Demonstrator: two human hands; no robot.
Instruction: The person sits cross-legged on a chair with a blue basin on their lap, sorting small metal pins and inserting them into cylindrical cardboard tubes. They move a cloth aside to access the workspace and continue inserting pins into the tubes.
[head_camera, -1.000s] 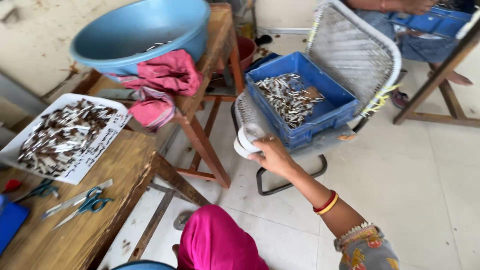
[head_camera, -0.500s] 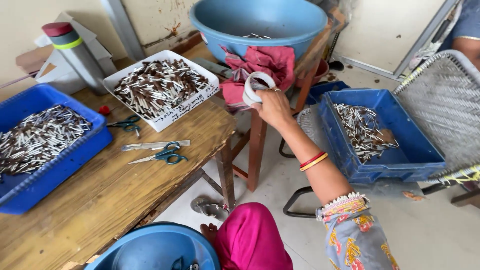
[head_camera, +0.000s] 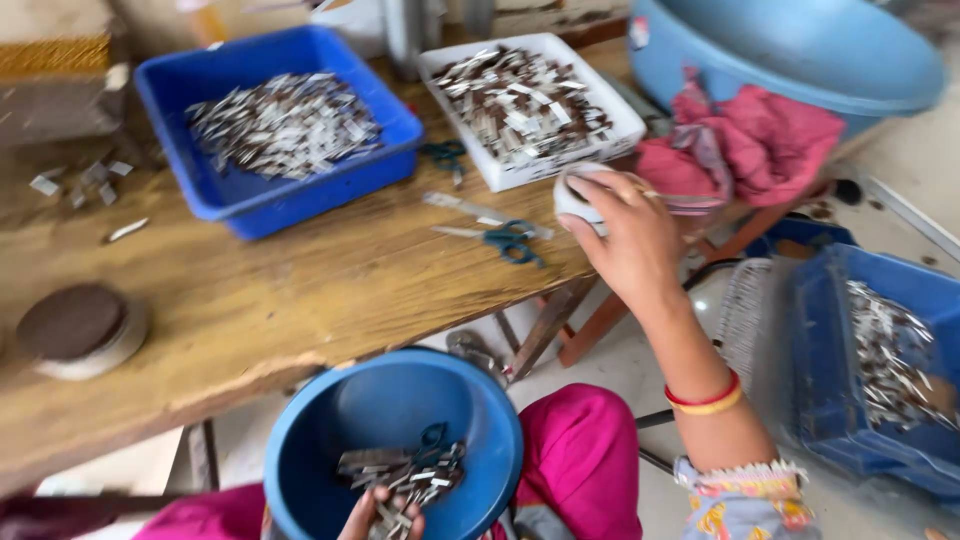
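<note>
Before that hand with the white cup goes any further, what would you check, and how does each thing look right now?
1. Grip on the white cup: the right hand wraps it from the side. Ok.
2. What the cup contains: its inside is hidden by the fingers. Cannot tell.
3. Room beneath the hand: scissors lie on the wooden table just left of it. Not ok if setting down there.
4. White tray: full of small metal pieces, sitting flat. Ok.
5. Blue bowl on the lap: the left hand is at its near rim, among metal pieces. Ok.
6. Sharpness of view: blurred. Not ok for fine detail.
</note>
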